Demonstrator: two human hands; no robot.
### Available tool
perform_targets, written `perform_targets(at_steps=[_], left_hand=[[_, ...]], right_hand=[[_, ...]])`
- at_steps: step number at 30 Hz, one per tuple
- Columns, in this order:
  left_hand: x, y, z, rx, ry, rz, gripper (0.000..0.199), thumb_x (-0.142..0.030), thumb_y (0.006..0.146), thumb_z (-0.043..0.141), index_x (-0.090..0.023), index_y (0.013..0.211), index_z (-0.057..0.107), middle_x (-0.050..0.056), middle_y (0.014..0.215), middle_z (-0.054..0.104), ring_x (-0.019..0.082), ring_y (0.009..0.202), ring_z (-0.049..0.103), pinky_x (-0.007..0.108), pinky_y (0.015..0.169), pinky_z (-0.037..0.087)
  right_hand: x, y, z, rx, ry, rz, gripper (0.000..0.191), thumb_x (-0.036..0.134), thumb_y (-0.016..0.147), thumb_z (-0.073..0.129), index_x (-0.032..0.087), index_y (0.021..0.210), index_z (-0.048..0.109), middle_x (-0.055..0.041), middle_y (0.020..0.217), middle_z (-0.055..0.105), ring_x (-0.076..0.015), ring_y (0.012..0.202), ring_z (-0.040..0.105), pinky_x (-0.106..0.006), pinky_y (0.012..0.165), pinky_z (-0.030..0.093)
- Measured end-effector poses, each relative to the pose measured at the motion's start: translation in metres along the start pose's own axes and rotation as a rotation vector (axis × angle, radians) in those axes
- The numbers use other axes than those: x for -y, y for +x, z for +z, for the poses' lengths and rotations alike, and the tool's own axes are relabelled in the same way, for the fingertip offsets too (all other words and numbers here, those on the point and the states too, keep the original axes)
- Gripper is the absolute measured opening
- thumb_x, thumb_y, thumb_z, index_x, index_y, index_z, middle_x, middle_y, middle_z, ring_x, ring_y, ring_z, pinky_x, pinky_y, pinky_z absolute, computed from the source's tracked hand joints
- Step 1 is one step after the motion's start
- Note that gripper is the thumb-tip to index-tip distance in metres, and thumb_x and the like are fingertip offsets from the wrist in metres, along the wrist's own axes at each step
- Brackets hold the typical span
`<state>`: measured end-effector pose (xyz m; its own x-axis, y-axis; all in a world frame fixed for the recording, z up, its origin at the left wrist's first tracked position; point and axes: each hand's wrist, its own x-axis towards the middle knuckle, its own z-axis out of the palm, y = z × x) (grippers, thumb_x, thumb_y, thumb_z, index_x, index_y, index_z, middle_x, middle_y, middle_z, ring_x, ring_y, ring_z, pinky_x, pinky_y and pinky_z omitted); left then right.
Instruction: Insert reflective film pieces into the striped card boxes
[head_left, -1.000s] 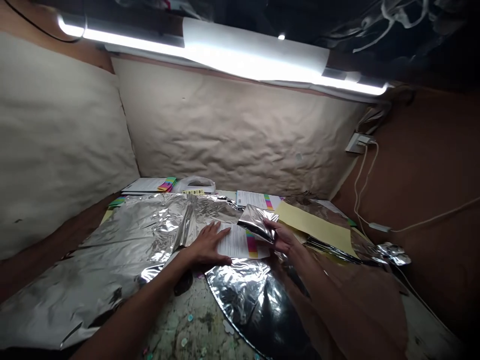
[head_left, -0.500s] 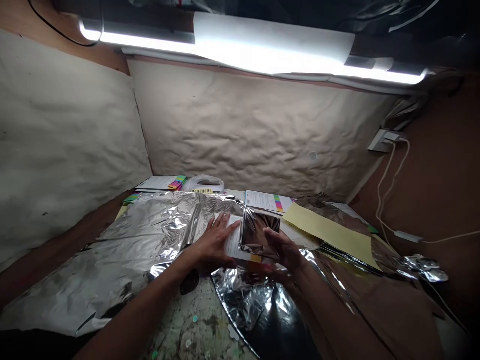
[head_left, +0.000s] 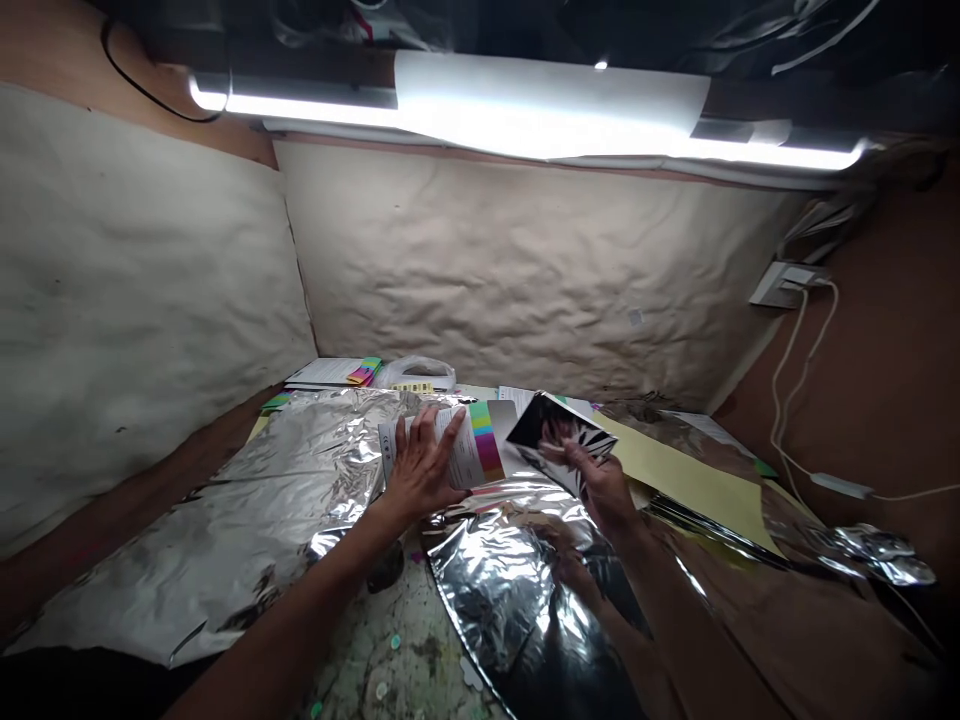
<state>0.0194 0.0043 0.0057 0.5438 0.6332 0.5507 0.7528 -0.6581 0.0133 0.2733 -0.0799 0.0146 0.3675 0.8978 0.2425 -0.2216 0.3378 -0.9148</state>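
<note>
My left hand (head_left: 421, 468) lies over a white printed card (head_left: 466, 462) with green, blue, purple and brown bands near its right end. Its fingers reach toward the card's far edge and the thumb sits at the near edge, gripping the card. A small, mirror-like silver foil piece (head_left: 541, 430) is tilted up just right of the card. My right hand (head_left: 604, 485) pinches that piece at its right side, and its surface reflects the fingers. Beneath both hands spreads shiny silver foil (head_left: 495, 580).
A wide foil sheet (head_left: 247, 510) covers the left side. At right lies yellow paper (head_left: 690, 480), with crumpled foil (head_left: 889, 555) beyond it. Printed sheets (head_left: 322, 372) and a clear plastic bag (head_left: 416, 372) line the back wall. White cables (head_left: 784, 400) hang from a socket at right.
My right hand has lifted the small foil piece off the card and tilted it to the right. The card's coloured bands now show, and the card has turned under my left hand.
</note>
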Motion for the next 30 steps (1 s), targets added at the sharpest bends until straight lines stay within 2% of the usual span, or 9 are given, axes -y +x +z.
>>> perform_targets(at_steps=[4,8,13,15,18,22,24,27,30], left_hand=[[-0.003,-0.003,-0.001,-0.053,-0.021,0.136,0.109,-0.059,0.061,0.078,-0.027,0.153,0.029,0.019,0.154,0.024,0.041,0.145,0.014,0.058,0.116,0.001],[-0.009,-0.005,-0.002,-0.094,-0.067,0.232,0.096,-0.060,0.069,0.072,-0.029,0.152,0.033,0.019,0.154,0.024,0.041,0.145,0.017,0.060,0.115,0.002],[-0.008,-0.004,-0.002,-0.097,-0.039,0.129,0.104,-0.058,0.065,0.076,-0.027,0.153,0.030,0.021,0.153,0.024,0.042,0.144,0.016,0.061,0.115,0.001],[-0.010,-0.004,-0.002,-0.095,-0.027,0.117,0.104,-0.057,0.066,0.076,-0.027,0.154,0.028,0.022,0.153,0.023,0.042,0.145,0.015,0.061,0.115,0.001],[-0.016,-0.006,-0.002,-0.071,-0.032,0.163,0.099,-0.055,0.071,0.072,-0.028,0.154,0.026,0.020,0.153,0.025,0.041,0.145,0.016,0.059,0.115,0.003],[-0.014,-0.008,-0.002,-0.081,-0.028,0.104,0.100,-0.053,0.070,0.073,-0.028,0.154,0.026,0.018,0.151,0.030,0.041,0.143,0.019,0.058,0.115,0.003],[-0.011,-0.007,-0.004,-0.099,-0.018,0.037,0.101,-0.053,0.068,0.074,-0.027,0.154,0.027,0.019,0.151,0.030,0.041,0.142,0.021,0.058,0.115,0.002],[-0.014,-0.006,-0.010,-0.132,-0.009,-0.060,0.103,-0.055,0.067,0.075,-0.025,0.154,0.027,0.021,0.151,0.029,0.042,0.141,0.022,0.060,0.114,0.001],[-0.028,-0.008,-0.019,-0.134,-0.047,-0.084,0.108,-0.061,0.065,0.075,-0.025,0.154,0.026,0.021,0.152,0.027,0.043,0.141,0.021,0.060,0.114,0.003]], right_hand=[[-0.005,-0.008,0.006,0.269,-0.220,0.153,0.037,0.049,0.073,0.079,0.015,0.088,0.075,-0.0102,0.100,0.076,-0.0284,0.102,0.068,-0.044,0.100,0.048],[-0.002,-0.012,0.010,0.372,-0.230,0.219,0.046,0.055,0.076,0.075,0.016,0.100,0.074,-0.0101,0.103,0.075,-0.0299,0.105,0.066,-0.046,0.099,0.047],[-0.004,-0.003,-0.004,0.120,-0.402,0.141,0.048,0.052,0.069,0.080,0.016,0.099,0.073,-0.0093,0.094,0.076,-0.0279,0.090,0.069,-0.041,0.083,0.054],[-0.009,-0.002,0.000,0.106,-0.453,0.120,0.045,0.050,0.071,0.078,0.016,0.100,0.074,-0.0084,0.089,0.076,-0.0256,0.080,0.069,-0.038,0.075,0.055],[-0.014,-0.004,0.026,0.267,-0.527,0.113,0.036,0.049,0.078,0.070,0.016,0.091,0.076,-0.0062,0.081,0.074,-0.0241,0.074,0.068,-0.036,0.069,0.055],[-0.006,0.000,0.056,0.610,-0.328,0.307,0.046,0.056,0.081,0.064,0.015,0.100,0.074,-0.0089,0.091,0.075,-0.0266,0.083,0.070,-0.043,0.081,0.055],[0.001,0.004,0.057,0.515,-0.314,0.229,0.054,0.058,0.080,0.066,0.016,0.114,0.069,-0.0124,0.105,0.073,-0.0291,0.098,0.068,-0.047,0.093,0.051],[0.005,0.004,0.050,0.129,-0.522,-0.083,0.085,0.052,0.068,0.080,0.023,0.141,0.047,-0.0142,0.139,0.055,-0.0324,0.125,0.053,-0.050,0.106,0.041],[0.003,-0.005,0.046,0.044,-0.489,-0.009,0.125,0.043,0.060,0.088,0.029,0.156,0.010,-0.0158,0.151,0.039,-0.0330,0.127,0.052,-0.049,0.104,0.044]])
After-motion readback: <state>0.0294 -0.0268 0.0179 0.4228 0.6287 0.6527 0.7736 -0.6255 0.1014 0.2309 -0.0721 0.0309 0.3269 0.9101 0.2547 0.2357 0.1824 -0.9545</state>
